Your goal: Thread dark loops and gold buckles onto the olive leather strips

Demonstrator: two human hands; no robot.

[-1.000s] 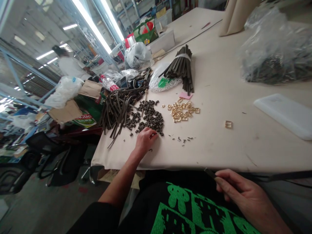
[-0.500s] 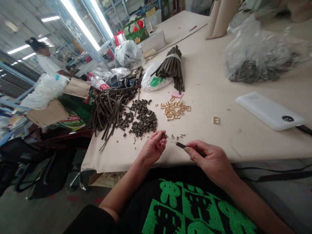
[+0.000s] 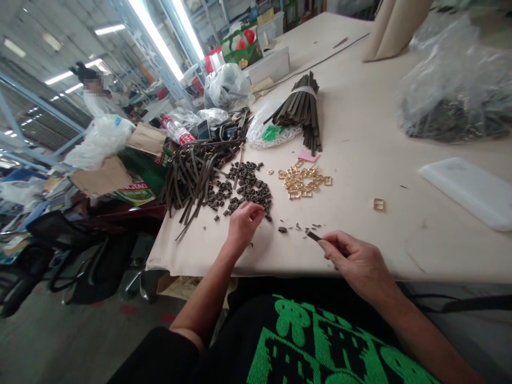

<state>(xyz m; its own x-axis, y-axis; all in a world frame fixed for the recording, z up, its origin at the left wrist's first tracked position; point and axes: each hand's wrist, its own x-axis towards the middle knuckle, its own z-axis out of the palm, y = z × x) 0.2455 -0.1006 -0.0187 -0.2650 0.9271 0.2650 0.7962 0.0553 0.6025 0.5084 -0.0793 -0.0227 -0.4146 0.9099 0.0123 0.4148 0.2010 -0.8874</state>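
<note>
Holding dark strip (image 3: 313, 235) in right hand (image 3: 356, 258)

Thumb and fingers pinch the dark strip, lower right of center. The left hand (image 3: 242, 221), at frame center, borders the loop pile (image 3: 253, 189); its grip contents cannot be determined. 1 loose loop (image 3: 282, 230) lies between both hands.

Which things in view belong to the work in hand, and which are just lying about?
Likely in the work:
dark strip in the right hand
dark loops at the left hand
lone dark loop
gold buckles, perhaps

Apparently lying about:
pink slip
white plastic slab
red-labelled bottle
</note>
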